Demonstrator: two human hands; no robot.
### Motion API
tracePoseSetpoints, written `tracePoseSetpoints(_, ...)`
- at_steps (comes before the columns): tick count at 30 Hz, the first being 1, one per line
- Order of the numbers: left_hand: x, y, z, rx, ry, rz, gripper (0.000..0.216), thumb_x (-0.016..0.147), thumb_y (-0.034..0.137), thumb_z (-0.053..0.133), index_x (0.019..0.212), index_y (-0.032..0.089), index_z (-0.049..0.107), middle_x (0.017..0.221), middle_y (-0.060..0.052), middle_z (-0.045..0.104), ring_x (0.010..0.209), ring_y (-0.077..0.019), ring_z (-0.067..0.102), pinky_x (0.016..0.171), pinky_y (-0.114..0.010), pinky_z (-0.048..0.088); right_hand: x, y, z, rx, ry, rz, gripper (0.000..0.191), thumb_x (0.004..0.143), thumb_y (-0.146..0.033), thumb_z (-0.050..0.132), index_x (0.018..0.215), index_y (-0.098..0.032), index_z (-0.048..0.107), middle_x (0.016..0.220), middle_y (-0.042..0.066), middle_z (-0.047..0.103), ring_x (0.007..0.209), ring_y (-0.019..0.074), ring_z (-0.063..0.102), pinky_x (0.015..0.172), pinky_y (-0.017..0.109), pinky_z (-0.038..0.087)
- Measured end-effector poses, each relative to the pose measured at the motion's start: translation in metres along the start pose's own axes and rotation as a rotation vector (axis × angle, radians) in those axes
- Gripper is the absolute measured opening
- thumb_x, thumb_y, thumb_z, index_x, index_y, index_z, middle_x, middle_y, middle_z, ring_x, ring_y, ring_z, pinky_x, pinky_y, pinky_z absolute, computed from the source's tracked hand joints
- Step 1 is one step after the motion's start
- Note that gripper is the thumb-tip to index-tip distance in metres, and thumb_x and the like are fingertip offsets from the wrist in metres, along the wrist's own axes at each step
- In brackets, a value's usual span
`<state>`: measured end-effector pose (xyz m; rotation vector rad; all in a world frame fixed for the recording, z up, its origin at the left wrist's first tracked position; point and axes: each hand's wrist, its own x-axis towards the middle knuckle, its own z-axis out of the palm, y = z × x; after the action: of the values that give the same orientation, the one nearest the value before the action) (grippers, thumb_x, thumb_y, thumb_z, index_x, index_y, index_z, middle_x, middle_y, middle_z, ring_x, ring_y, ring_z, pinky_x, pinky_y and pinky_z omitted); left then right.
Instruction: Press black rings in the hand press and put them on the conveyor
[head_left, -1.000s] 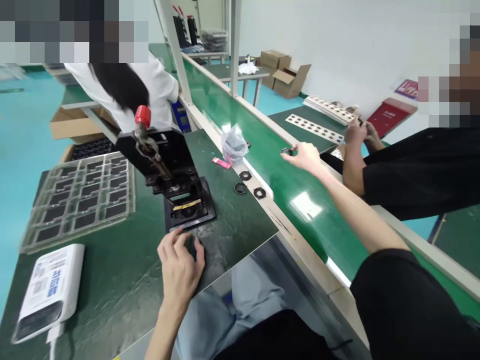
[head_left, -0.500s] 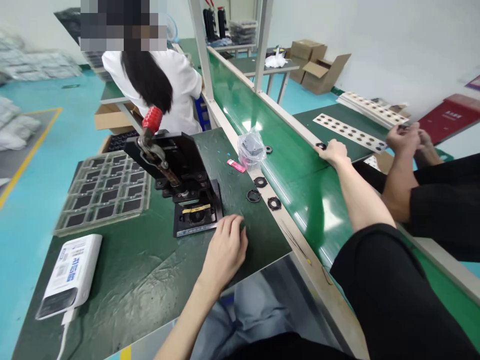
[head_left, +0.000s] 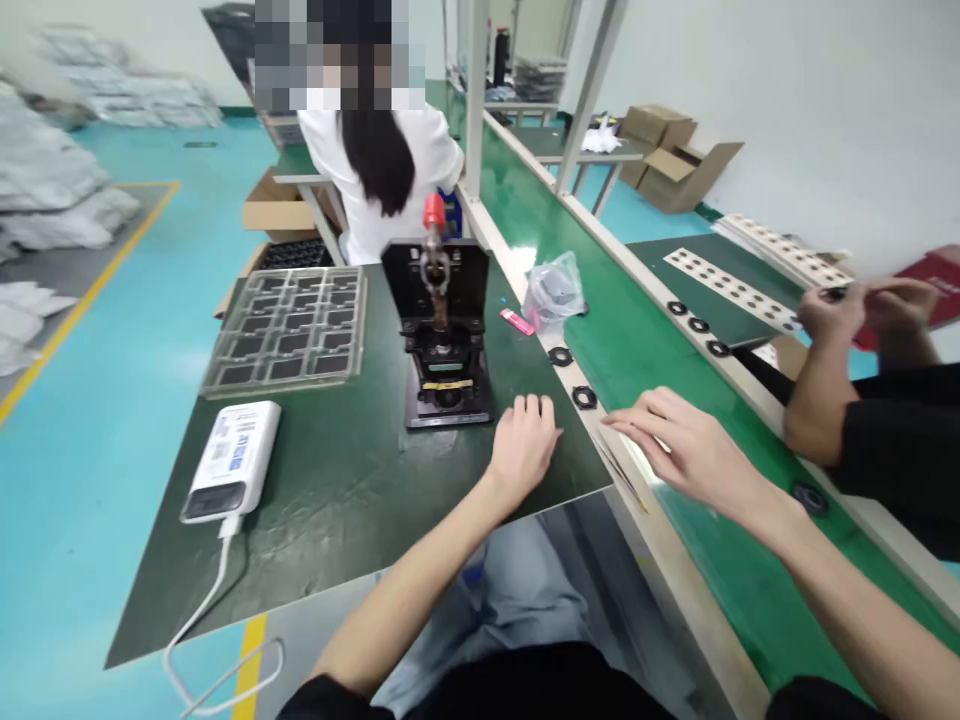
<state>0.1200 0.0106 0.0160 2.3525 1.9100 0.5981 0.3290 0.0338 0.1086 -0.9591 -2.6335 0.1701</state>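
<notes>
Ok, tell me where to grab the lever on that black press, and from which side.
Grip the red knob at the top of the lever: it is rounded, stands clear above the black press, and faces you. Come from the front with the left hand, which rests on the mat just beside the press base.

Teal painted floor (head_left: 112,330) with a yellow line (head_left: 82,300), plain white wall (head_left: 810,110) on the right, cardboard boxes (head_left: 675,160) against it, long green conveyor (head_left: 645,350) running down the middle.
</notes>
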Motion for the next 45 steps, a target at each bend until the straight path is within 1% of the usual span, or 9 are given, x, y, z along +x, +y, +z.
tracePoseSetpoints(4,-0.074,-0.016,-0.018,0.090,0.002,-0.034,0.025,0.098,0.040,0.067,0.105,0.017,0.063,0.099,-0.010,0.065,0.093,-0.0272,0.064,0.070,-0.035,0.056,0.047,-0.030,0.019,0.324,-0.103,-0.186,0.029,0.107,-0.024,0.044,0.099,-0.022,0.071,0.093,0.006,0.071,0.085,0.0177,0.068,0.076,0.030,0.055)
tracePoseSetpoints(7,-0.109,-0.041,-0.024,0.027,0.120,-0.178,0.034,0.097,0.046,0.068,0.113,0.016,0.062,0.105,-0.011,0.064,0.099,-0.0283,0.062,0.078,-0.038,0.059,0.084,-0.047,0.060,0.420,0.059,-0.162,0.030,0.108,-0.024,0.042,0.102,-0.019,0.071,0.098,0.009,0.072,0.089,0.0175,0.069,0.083,0.031,0.055)
tracePoseSetpoints(10,-0.128,-0.064,-0.024,-0.154,0.233,-0.208,0.048,0.091,0.047,0.077,0.124,0.017,0.058,0.116,-0.013,0.063,0.108,-0.0300,0.059,0.092,-0.046,0.058,0.111,-0.062,0.104,0.543,0.140,-0.105,0.031,0.108,-0.031,0.044,0.108,-0.019,0.073,0.103,0.010,0.072,0.088,0.0179,0.069,0.081,0.031,0.056)
tracePoseSetpoints(13,-0.139,-0.078,-0.024,-0.321,0.220,-0.129,0.058,0.087,0.039,0.082,0.134,0.019,0.053,0.122,-0.013,0.061,0.114,-0.0309,0.057,0.099,-0.050,0.057,0.129,-0.068,0.139,0.648,0.170,0.006,0.037,0.106,-0.044,0.049,0.103,-0.020,0.077,0.102,0.009,0.075,0.084,0.0184,0.070,0.077,0.031,0.056)
tracePoseSetpoints(18,-0.147,-0.080,-0.024,-0.393,0.223,-0.140,0.048,0.089,0.028,0.078,0.131,0.019,0.055,0.122,-0.013,0.062,0.115,-0.0312,0.056,0.100,-0.051,0.056,0.145,-0.066,0.169,0.671,0.289,0.190,0.049,0.100,-0.057,0.053,0.092,-0.018,0.081,0.091,0.010,0.077,0.068,0.0170,0.064,0.064,0.029,0.051)
tracePoseSetpoints(26,-0.149,-0.077,-0.021,-0.356,0.248,-0.175,0.055,0.085,0.036,0.083,0.128,0.018,0.054,0.121,-0.013,0.060,0.111,-0.0308,0.058,0.097,-0.051,0.056,0.147,-0.072,0.173,0.595,0.367,0.123,0.038,0.098,-0.045,0.059,0.082,-0.018,0.080,0.079,0.007,0.072,0.059,0.0138,0.055,0.061,0.028,0.046)
tracePoseSetpoints(36,-0.147,-0.092,-0.040,-0.600,0.098,-0.168,0.064,0.085,0.017,0.077,0.143,0.024,0.051,0.127,-0.010,0.070,0.104,-0.0251,0.060,0.084,-0.041,0.059,0.143,-0.077,0.173,0.607,0.472,0.166,0.041,0.098,-0.051,0.061,0.074,-0.019,0.069,0.072,0.005,0.067,0.059,0.0133,0.052,0.061,0.028,0.046)
tracePoseSetpoints(41,-0.145,-0.087,-0.037,-0.593,0.123,-0.207,0.064,0.087,0.016,0.075,0.144,0.024,0.049,0.123,-0.007,0.074,0.096,-0.0225,0.059,0.081,-0.038,0.058,0.112,-0.088,0.148,0.679,0.575,0.234,0.037,0.100,-0.050,0.058,0.083,-0.019,0.070,0.083,0.007,0.071,0.070,0.0162,0.062,0.065,0.029,0.051)
tracePoseSetpoints(45,-0.143,-0.082,-0.033,-0.551,0.130,-0.209,0.061,0.088,0.019,0.075,0.143,0.022,0.049,0.122,-0.008,0.074,0.104,-0.0247,0.061,0.077,-0.035,0.058,0.067,-0.103,0.143,0.939,0.401,0.400,0.042,0.094,-0.059,0.066,0.080,-0.019,0.067,0.073,0.004,0.068,0.064,0.0145,0.062,0.060,0.026,0.051)
